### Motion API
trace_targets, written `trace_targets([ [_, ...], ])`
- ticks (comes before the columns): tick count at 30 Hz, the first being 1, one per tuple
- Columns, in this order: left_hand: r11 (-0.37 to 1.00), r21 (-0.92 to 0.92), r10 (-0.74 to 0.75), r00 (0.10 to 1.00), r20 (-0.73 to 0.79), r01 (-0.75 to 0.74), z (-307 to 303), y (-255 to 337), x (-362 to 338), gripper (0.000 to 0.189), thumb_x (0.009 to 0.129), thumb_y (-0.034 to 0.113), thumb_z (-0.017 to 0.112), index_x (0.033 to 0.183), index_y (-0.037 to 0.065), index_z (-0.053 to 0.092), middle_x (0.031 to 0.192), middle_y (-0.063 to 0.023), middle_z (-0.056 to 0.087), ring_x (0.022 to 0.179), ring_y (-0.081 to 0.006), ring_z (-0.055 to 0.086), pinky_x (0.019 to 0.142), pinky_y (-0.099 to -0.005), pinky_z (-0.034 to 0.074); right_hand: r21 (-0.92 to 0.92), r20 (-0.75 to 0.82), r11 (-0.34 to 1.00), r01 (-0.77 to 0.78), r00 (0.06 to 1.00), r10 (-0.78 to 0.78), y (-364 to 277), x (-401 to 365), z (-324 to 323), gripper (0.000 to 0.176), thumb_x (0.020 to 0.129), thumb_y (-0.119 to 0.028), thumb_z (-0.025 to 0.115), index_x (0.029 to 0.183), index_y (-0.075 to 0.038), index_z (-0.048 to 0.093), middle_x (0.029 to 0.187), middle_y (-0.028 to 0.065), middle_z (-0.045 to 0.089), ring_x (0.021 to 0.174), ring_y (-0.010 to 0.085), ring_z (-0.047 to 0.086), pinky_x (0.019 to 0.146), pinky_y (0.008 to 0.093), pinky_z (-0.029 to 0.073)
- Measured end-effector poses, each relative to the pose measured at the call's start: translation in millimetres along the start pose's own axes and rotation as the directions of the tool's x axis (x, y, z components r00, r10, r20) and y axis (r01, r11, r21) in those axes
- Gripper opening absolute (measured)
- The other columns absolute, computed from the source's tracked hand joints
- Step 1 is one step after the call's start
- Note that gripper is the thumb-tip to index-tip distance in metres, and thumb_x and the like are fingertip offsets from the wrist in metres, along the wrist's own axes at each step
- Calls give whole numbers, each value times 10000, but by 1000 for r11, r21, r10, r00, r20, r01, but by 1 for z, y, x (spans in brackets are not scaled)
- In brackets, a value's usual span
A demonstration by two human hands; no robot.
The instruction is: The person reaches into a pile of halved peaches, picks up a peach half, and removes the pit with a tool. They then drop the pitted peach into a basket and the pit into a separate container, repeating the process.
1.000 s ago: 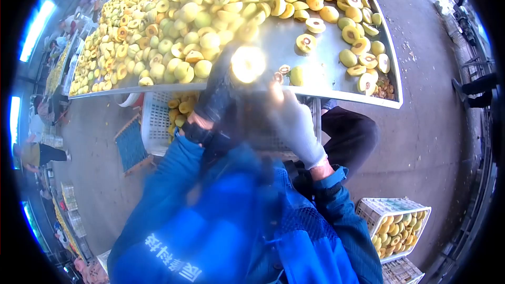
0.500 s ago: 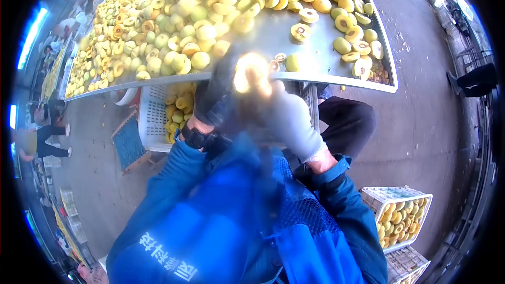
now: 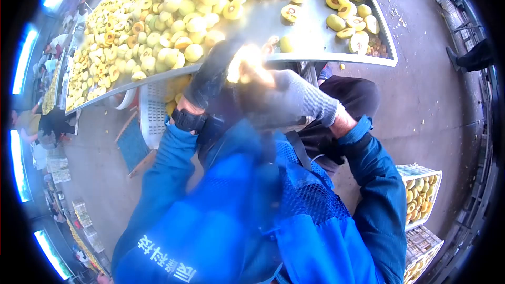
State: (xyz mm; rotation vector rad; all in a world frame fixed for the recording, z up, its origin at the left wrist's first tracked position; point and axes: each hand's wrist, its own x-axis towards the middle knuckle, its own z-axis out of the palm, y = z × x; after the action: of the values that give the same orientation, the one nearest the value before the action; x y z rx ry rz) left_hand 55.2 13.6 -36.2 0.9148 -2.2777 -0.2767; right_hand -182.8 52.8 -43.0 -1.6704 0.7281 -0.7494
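Halved yellow-green fruits [image 3: 163, 37] cover much of a metal tray table [image 3: 321, 59]. My left hand [image 3: 213, 73], in a dark glove, is at the table's front edge, its fingers lost in glare and blur. My right hand [image 3: 284, 94], in a pale grey glove, lies close beside it, and its fingertips are also blurred out. Whether either hand holds something cannot be made out. A few fruit halves [image 3: 290, 13] lie apart on the metal just beyond my hands.
Below the table on the left is a white crate [image 3: 153, 121] beside a blue-topped stool [image 3: 135, 142]. Crates of fruit [image 3: 421, 194] stand at the lower right. Another person's legs [image 3: 473, 57] are at the far right.
The view has turned and shifted slightly. My right hand has swung from pointing up to lying more sideways, with its forearm further out to the right.
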Motion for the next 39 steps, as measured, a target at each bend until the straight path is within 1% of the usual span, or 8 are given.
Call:
trace_targets([
  [3,999,32,-3,1000,-6,3,0,6,1,474,848,47,683,1293,-2,528,1188,-151,629,1089,-280,603,995,-377,468,-323,-37,912,253,959,-280,34,6,0,164,888,-108,596,995,10,635,823,131,673,716,215,640,665,323,495],
  [9,949,-196,-305,883,-356,249,35,43,-19,481,861,63,675,1306,-8,507,1197,-150,622,1096,-271,598,991,-372,472,613,44,722,-320,927,373,-25,-7,30,228,910,-138,623,1068,25,600,710,14,600,621,148,579,568,335,488],
  [13,928,-261,-350,858,-377,264,35,43,-16,487,869,73,670,1314,-12,492,1202,-150,618,1102,-265,594,989,-368,475,-90,-310,985,-150,944,115,-7,-4,50,212,867,-148,675,964,15,581,698,66,618,606,244,607,576,406,495],
  [17,971,-170,-203,950,-237,165,19,41,-4,493,878,84,665,1323,-16,477,1208,-150,613,1107,-259,591,986,-365,477,286,-202,942,-175,950,238,-27,-8,44,217,841,-162,703,925,-1,583,742,200,642,684,355,663,605,422,507],
  [21,987,-141,-85,996,-40,78,7,28,9,500,886,95,660,1331,-20,463,1214,-149,608,1112,-254,587,983,-362,480,-394,-180,915,-83,984,12,5,-11,40,223,847,-149,696,973,14,609,780,154,654,729,264,656,660,391,507],
  [27,932,-279,-316,894,-319,230,31,30,-9,512,899,111,653,1344,-26,441,1222,-148,602,1119,-245,582,979,-357,483,407,63,872,-274,960,272,-54,-14,22,279,871,-192,666,1027,36,620,822,108,638,780,135,587,725,336,506],
  [31,846,-459,-449,829,-334,272,35,29,-16,520,907,121,648,1352,-30,426,1228,-148,597,1124,-239,579,977,-353,486,-29,0,993,-112,994,112,-3,-2,22,238,873,-198,635,962,22,623,683,69,637,586,161,631,574,330,517],
  [39,586,-770,-591,783,-194,252,29,29,-7,537,924,143,637,1369,-38,397,1239,-147,588,1134,-228,572,972,-347,491,265,65,962,-69,996,53,16,8,33,281,884,-233,613,1085,-37,625,701,31,640,581,181,602,563,338,498],
])
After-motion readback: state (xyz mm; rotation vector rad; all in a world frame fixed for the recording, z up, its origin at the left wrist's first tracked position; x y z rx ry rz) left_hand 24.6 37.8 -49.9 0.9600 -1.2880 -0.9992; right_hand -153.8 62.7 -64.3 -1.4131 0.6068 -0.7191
